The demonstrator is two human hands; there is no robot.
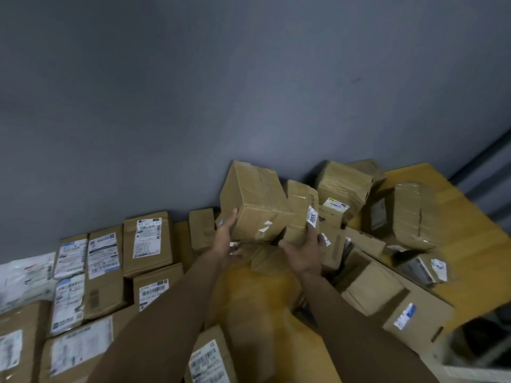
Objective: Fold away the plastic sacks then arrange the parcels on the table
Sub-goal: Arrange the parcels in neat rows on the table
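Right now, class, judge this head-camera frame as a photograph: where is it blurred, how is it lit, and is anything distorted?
Head view: dim, flat light, no glare on the grey wall. Head view: motion blur smears both forearms; the tilted box in the left hand and small box in the right hand are sharper. Head view: wide-angle lens bows the wall's base.

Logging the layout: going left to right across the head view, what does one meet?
White plastic mailers → flat labelled boxes → left hand → large box → small box → taped box.
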